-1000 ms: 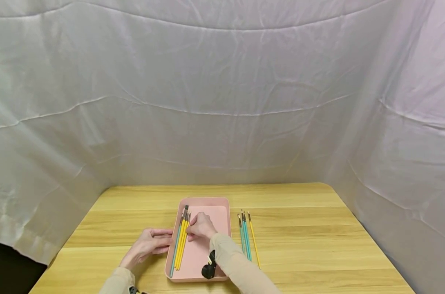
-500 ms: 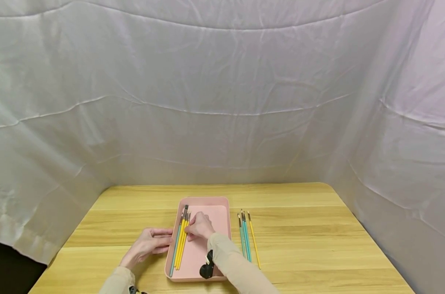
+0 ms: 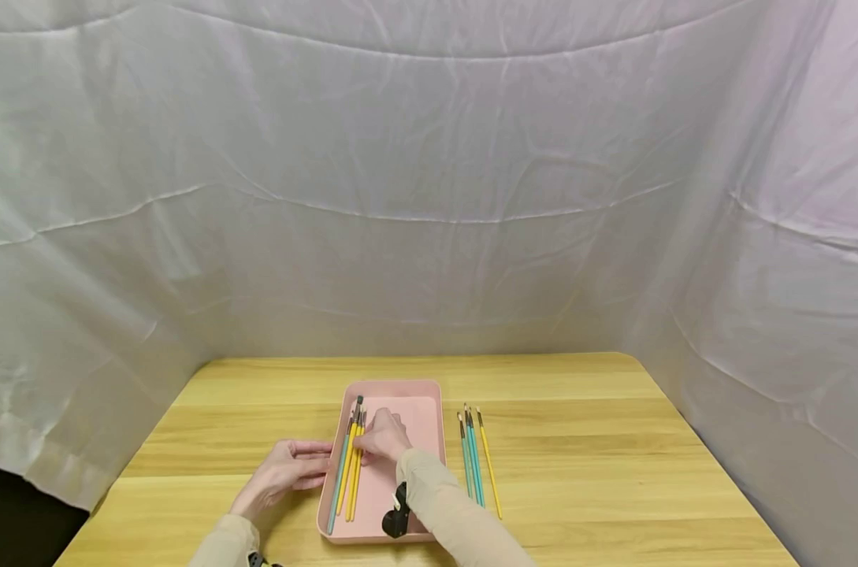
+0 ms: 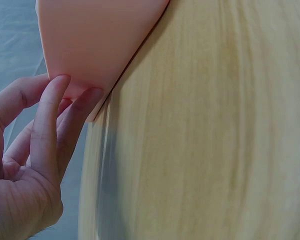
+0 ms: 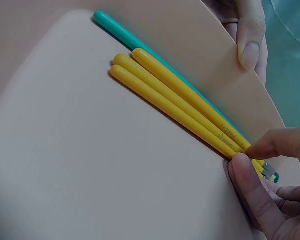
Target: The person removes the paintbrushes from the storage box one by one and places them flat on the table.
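Apparently a steadying hold: left hand [image 3: 281, 472] lies with relaxed, mostly extended fingers touching the left wall of the pink tray [image 3: 400, 388], presumably so sideways pressure inside does not slide it over the tabletop [image 3: 577, 457]. Its fingers grasp no brush.

Right hand [image 3: 386, 435] reaches into the tray, fingertips nearly together, pinching at the yellow brushes [image 5: 180, 102] near their ferrules. Cannot tell how many of the three are gripped. Low grip likely keeps the handles flat on the tray floor.

Teal brush [image 5: 127, 36] lies between these and the left wall, which probably acts as a straight stop for the row. Right of the tray: blue-green brushes [image 3: 475, 461] and one yellow-handled brush [image 3: 490, 465], bristles all away from the person; shared direction likely prevents crossing.
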A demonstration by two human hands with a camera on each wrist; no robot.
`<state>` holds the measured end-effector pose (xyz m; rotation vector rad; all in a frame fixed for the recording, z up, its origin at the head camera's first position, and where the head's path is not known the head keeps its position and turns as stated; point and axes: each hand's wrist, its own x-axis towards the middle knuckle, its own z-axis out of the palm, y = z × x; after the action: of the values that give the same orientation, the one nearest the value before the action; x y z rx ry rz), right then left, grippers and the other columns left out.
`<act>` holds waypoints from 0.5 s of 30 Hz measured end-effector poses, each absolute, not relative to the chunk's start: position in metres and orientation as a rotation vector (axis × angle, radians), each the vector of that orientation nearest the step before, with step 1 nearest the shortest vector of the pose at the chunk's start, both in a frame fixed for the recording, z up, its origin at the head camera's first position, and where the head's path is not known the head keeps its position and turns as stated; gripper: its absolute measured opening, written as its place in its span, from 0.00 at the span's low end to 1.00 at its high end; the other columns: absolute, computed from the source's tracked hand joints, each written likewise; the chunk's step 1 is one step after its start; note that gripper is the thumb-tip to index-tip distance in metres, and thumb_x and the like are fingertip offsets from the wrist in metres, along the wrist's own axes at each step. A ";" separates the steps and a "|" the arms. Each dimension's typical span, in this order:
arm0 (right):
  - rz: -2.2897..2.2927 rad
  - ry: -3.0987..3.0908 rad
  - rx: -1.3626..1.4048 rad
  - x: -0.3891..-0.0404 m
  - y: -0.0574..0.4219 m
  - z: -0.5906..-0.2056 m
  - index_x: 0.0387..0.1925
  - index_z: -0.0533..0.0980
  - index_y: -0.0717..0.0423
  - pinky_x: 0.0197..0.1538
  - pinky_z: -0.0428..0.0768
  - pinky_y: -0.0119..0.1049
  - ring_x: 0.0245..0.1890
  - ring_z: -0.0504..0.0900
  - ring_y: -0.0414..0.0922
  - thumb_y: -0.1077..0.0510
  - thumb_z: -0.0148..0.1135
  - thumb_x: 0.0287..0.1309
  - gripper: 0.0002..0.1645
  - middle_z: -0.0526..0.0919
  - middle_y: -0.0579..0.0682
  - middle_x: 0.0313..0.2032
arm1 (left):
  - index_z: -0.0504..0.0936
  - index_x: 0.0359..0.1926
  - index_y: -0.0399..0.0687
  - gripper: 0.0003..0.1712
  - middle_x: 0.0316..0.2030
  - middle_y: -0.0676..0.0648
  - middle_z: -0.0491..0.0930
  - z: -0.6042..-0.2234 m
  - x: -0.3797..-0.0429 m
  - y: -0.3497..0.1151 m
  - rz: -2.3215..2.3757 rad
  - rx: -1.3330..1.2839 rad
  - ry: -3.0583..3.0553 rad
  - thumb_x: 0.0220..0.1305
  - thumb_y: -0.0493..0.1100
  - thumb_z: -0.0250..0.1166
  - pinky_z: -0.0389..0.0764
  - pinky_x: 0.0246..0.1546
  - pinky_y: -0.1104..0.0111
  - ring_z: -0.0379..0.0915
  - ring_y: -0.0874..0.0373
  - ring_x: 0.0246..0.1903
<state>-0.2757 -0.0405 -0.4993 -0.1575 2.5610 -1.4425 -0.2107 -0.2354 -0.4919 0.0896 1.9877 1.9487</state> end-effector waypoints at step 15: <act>-1.432 2.496 -0.143 -0.277 -0.038 -0.495 0.16 0.79 0.63 0.25 0.88 0.31 0.14 0.86 0.46 0.69 0.71 0.50 0.12 0.85 0.57 0.15 | 0.68 0.63 0.17 0.32 0.46 0.38 0.88 -0.494 -0.213 -0.236 1.947 0.079 1.996 0.63 0.31 0.67 0.91 0.42 0.70 0.86 0.61 0.38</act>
<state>-0.2766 -0.0375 -0.4946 -0.1428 2.4964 -1.4317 -0.2126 -0.2361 -0.4940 0.0791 1.9963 1.9467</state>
